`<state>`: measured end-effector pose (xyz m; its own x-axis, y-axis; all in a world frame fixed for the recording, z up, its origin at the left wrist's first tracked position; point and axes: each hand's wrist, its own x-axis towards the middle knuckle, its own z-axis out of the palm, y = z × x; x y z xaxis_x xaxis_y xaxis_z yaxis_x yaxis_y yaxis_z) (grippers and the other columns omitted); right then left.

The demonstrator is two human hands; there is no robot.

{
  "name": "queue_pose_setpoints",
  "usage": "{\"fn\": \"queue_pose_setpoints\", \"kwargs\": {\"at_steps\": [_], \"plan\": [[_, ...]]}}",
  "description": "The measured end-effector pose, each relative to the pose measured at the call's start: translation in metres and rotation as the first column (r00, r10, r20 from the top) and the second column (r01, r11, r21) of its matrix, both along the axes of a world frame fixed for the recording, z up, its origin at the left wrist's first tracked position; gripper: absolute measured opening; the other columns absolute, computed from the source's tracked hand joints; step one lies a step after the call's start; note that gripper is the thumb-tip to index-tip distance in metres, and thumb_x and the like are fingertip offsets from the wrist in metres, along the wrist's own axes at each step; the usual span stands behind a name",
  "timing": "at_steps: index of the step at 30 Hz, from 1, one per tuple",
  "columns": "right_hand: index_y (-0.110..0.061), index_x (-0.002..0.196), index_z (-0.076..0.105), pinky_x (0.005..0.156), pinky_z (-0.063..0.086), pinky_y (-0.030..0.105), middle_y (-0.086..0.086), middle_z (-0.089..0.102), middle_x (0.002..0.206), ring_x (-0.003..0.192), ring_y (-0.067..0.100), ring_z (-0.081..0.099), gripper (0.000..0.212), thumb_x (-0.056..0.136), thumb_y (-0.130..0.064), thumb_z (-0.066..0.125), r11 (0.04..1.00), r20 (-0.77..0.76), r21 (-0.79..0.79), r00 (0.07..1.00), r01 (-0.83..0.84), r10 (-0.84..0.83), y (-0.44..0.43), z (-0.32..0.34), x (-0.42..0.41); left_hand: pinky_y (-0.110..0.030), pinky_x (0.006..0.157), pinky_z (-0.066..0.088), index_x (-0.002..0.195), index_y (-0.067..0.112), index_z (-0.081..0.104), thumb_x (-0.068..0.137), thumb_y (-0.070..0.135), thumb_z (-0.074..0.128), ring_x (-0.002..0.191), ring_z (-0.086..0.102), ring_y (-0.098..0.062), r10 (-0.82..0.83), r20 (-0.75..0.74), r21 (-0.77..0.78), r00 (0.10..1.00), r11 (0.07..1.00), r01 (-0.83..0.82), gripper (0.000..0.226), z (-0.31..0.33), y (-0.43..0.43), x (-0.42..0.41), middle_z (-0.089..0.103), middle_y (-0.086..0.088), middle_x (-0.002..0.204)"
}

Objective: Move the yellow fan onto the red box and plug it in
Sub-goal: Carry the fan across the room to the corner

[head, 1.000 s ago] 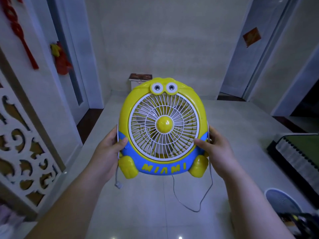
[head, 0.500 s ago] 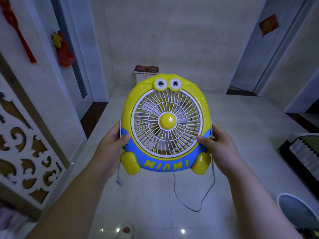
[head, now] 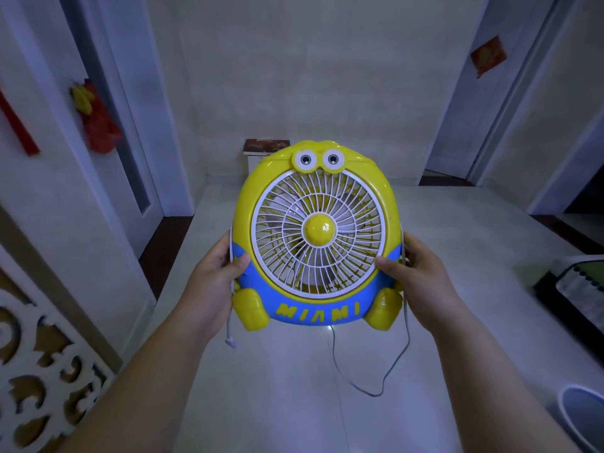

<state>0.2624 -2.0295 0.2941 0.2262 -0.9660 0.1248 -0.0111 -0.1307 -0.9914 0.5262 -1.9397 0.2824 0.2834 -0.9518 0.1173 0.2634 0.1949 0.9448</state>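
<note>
The yellow fan [head: 318,237] has a blue band, a white grille and cartoon eyes. I hold it upright in the air in front of me. My left hand [head: 212,282] grips its left edge and my right hand [head: 421,276] grips its right edge. A thin grey cord [head: 397,364] hangs in a loop below the fan. Its white plug [head: 231,343] dangles under my left hand. The red-topped box [head: 265,148] stands on the floor against the far wall, partly hidden behind the fan's top.
A carved white screen [head: 42,371] and a doorway with red ornaments [head: 98,125] line the left side. Doors [head: 474,93] stand at the right. A dark-framed object [head: 578,295] and a round pale base [head: 585,416] lie on the tiled floor at right.
The view has advanced toward the far wall and the box appears larger. Both hands keep the same grip on the fan, and the cord still swings below.
</note>
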Motion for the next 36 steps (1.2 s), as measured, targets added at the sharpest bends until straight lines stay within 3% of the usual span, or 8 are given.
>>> {"fn": "queue_pose_setpoints", "kwargs": {"at_steps": [6, 15, 19, 22, 27, 32, 36], "plan": [[-0.017, 0.124, 0.058, 0.082, 0.055, 0.034, 0.006, 0.068, 0.116, 0.103, 0.023, 0.067, 0.045, 0.082, -0.002, 0.064, 0.999, 0.042, 0.003, 0.999, 0.032, -0.032, -0.021, -0.01, 0.045, -0.022, 0.072, 0.056, 0.129, 0.017, 0.052, 0.089, -0.001, 0.045, 0.098, 0.068, -0.009, -0.032, 0.021, 0.002, 0.999, 0.999, 0.032, 0.044, -0.002, -0.033, 0.046, 0.073, 0.01, 0.104], [-0.017, 0.126, 0.057, 0.083, 0.057, 0.034, 0.006, 0.069, 0.116, 0.103, 0.023, 0.068, 0.046, 0.082, -0.002, 0.064, 0.999, 0.05, 0.032, 0.999, 0.021, -0.023, -0.059, -0.018, 0.081, -0.027, 0.078, 0.057, 0.13, 0.019, 0.051, 0.08, 0.01, 0.054, 0.109, 0.064, -0.019, -0.046, 0.006, 0.024, 0.999, 0.999, 0.045, 0.051, -0.013, -0.067, 0.084, 0.065, -0.003, 0.123], [-0.018, 0.126, 0.057, 0.084, 0.057, 0.036, 0.004, 0.069, 0.116, 0.103, 0.022, 0.067, 0.046, 0.083, -0.003, 0.064, 0.999, 0.039, 0.045, 0.999, 0.005, -0.007, -0.086, -0.022, 0.091, -0.028, 0.078, 0.057, 0.129, 0.02, 0.052, 0.073, 0.019, 0.06, 0.108, 0.065, -0.018, -0.036, 0.024, 0.023, 0.999, 0.999, 0.036, 0.057, -0.016, -0.09, 0.093, 0.067, 0.0, 0.119], [-0.018, 0.124, 0.058, 0.085, 0.057, 0.038, 0.005, 0.069, 0.115, 0.102, 0.023, 0.068, 0.045, 0.083, -0.003, 0.064, 0.999, 0.037, 0.043, 0.999, -0.014, 0.012, -0.117, -0.024, 0.098, -0.029, 0.08, 0.057, 0.129, 0.02, 0.052, 0.078, 0.015, 0.055, 0.106, 0.065, -0.017, -0.021, 0.039, 0.034, 0.999, 0.999, 0.019, 0.051, -0.018, -0.116, 0.098, 0.068, 0.0, 0.118], [-0.017, 0.125, 0.058, 0.078, 0.059, 0.029, 0.004, 0.07, 0.115, 0.101, 0.02, 0.069, 0.046, 0.082, -0.003, 0.065, 0.998, 0.072, 0.04, 0.996, -0.058, 0.055, -0.187, -0.025, 0.106, -0.029, 0.078, 0.058, 0.128, 0.02, 0.052, 0.087, 0.008, 0.05, 0.105, 0.066, -0.019, 0.021, 0.061, 0.066, 0.998, 0.997, -0.025, 0.043, -0.02, -0.181, 0.106, 0.069, 0.001, 0.117], [-0.016, 0.126, 0.057, 0.08, 0.059, 0.029, 0.006, 0.068, 0.117, 0.102, 0.022, 0.068, 0.046, 0.082, -0.002, 0.064, 0.996, 0.082, 0.044, 0.994, -0.074, 0.07, -0.262, -0.019, 0.11, -0.029, 0.072, 0.058, 0.125, 0.02, 0.054, 0.073, 0.02, 0.059, 0.1, 0.068, -0.017, 0.037, 0.045, 0.092, 0.998, 0.995, -0.041, 0.052, -0.014, -0.25, 0.11, 0.072, 0.005, 0.11], [-0.014, 0.126, 0.057, 0.078, 0.059, 0.027, 0.006, 0.068, 0.117, 0.101, 0.021, 0.068, 0.045, 0.083, -0.003, 0.063, 0.993, 0.08, 0.043, 0.991, -0.111, 0.108, -0.314, -0.013, 0.11, -0.025, 0.068, 0.058, 0.118, 0.025, 0.057, 0.076, 0.015, 0.055, 0.094, 0.07, -0.013, 0.071, 0.038, 0.083, 0.997, 0.994, -0.074, 0.043, -0.01, -0.299, 0.106, 0.074, 0.01, 0.102]]}}
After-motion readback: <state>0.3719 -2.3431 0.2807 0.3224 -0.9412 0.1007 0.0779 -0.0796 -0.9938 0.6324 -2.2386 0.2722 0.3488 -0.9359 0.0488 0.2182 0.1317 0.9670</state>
